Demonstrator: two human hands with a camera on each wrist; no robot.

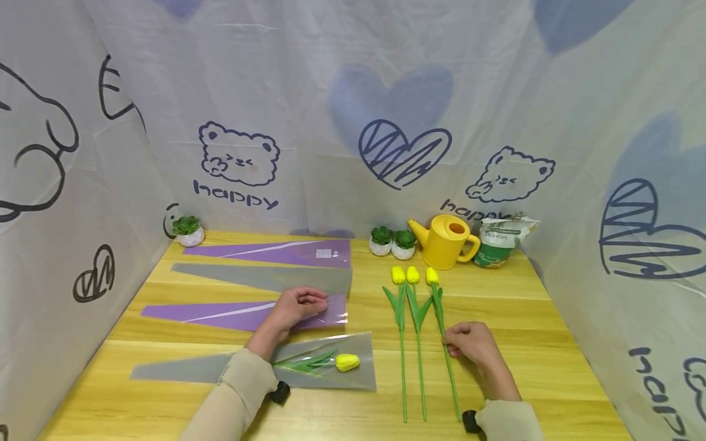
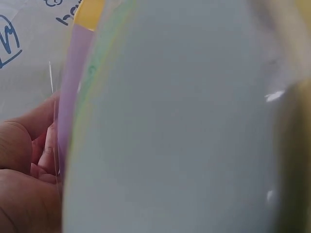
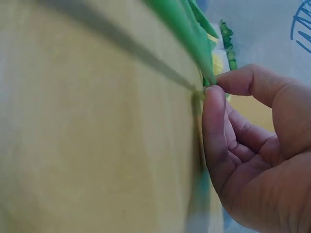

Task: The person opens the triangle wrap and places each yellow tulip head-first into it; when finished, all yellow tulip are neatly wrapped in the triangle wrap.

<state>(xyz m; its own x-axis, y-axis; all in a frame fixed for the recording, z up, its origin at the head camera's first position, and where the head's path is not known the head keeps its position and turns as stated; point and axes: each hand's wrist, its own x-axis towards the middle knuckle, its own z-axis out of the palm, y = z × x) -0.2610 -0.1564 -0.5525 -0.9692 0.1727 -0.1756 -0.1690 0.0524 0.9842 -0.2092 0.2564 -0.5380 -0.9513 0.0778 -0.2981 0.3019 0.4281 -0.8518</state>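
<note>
Right hand (image 3: 252, 145) pinches tulip stem (image 3: 206, 80), clear only in wrist view. Left hand (image 1: 298, 306) fingers curl on purple sleeve (image 1: 242, 313), grip unclear.

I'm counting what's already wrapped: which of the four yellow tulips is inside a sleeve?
The tulip lying sideways in the grey sleeve nearest the person, just below the left hand. The other three lie bare, side by side, and the right hand pinches the rightmost one.

You've got a wood-grain table (image 1: 513, 306), satin finish w/ soft sheen. Clear plastic sleeve (image 1: 309, 367) at 6 o'clock is glossy, see-thru; purple sleeve (image 1: 220, 313) looks smooth film. Tulip (image 1: 441, 318) at 4 o'clock: matt plastic. Watering can (image 1: 444, 242) at 1: smooth yellow plastic. Backdrop (image 1: 353, 92): thin creased cloth
</note>
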